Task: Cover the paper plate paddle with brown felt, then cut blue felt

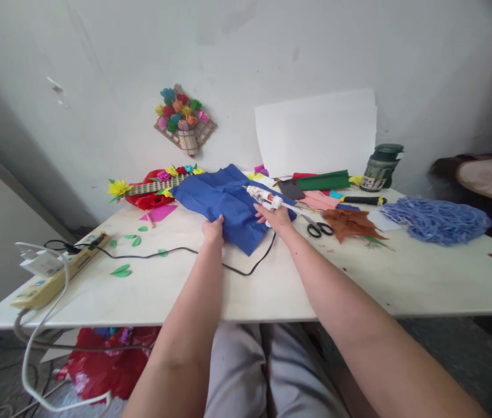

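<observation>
White worktop [272, 284] carries blue cloth [224, 203] at centre w/ left hand [213, 229] pinching its near edge, grip closed on it, right hand [277, 217] flat on cloth's right side, fingers spread, holding nothing, glue gun [264, 197] just beyond, scissors [319, 228] nearby.
</observation>
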Action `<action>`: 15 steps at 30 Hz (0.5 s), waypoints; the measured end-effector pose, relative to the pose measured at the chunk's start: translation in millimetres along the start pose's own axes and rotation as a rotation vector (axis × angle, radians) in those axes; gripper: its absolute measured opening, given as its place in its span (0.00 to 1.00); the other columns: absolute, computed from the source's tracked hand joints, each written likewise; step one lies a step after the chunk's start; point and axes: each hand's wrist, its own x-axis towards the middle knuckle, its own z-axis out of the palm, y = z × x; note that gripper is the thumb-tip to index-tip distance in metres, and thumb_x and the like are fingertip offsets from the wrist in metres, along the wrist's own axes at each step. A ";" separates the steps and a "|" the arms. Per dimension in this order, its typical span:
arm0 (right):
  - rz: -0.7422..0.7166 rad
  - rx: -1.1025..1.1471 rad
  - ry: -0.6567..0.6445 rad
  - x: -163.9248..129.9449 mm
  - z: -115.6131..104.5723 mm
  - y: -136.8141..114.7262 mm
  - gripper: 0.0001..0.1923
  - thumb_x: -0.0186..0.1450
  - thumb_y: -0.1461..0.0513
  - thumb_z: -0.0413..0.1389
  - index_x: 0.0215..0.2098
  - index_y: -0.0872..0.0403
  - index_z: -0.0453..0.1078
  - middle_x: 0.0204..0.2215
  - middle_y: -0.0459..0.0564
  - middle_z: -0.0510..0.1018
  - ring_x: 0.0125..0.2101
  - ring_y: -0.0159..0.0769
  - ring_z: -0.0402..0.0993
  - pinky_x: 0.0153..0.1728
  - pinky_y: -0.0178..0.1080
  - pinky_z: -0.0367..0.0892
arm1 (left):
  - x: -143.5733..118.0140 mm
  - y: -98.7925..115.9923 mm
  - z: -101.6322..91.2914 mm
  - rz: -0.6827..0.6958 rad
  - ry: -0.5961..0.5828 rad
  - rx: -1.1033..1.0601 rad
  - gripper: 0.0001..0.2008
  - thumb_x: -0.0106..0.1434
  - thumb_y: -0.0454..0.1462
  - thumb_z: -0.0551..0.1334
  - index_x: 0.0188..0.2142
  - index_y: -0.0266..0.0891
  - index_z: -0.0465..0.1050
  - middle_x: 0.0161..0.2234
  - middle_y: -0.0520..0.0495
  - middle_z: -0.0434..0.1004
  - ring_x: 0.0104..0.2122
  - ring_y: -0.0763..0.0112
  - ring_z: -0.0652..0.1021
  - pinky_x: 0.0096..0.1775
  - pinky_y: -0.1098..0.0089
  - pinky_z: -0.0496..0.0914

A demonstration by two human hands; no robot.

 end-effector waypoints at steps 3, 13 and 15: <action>0.024 0.091 -0.076 -5.8 2.1 -7.7 0.16 0.55 0.57 0.62 0.37 0.60 0.72 0.23 0.49 0.79 0.17 0.30 0.74 0.19 0.30 0.70 | -5.4 5.5 -3.8 -0.060 -0.045 -0.036 0.21 0.51 0.40 0.68 0.44 0.37 0.71 0.37 0.42 0.78 0.38 0.63 0.78 0.38 0.66 0.74; 0.064 0.072 -0.145 -10.8 4.2 -12.0 0.15 0.56 0.59 0.61 0.39 0.60 0.71 0.27 0.51 0.79 0.21 0.31 0.76 0.19 0.29 0.71 | -9.9 7.5 -9.0 -0.101 -0.138 -0.061 0.16 0.49 0.25 0.64 0.38 0.35 0.70 0.33 0.43 0.77 0.32 0.64 0.78 0.36 0.63 0.74; 0.087 0.037 -0.141 -11.1 3.9 -12.6 0.16 0.56 0.59 0.61 0.39 0.61 0.71 0.27 0.51 0.79 0.20 0.31 0.75 0.17 0.29 0.70 | -7.7 5.3 -8.4 -0.098 -0.121 -0.026 0.10 0.52 0.28 0.63 0.36 0.34 0.70 0.32 0.42 0.77 0.32 0.64 0.78 0.35 0.64 0.73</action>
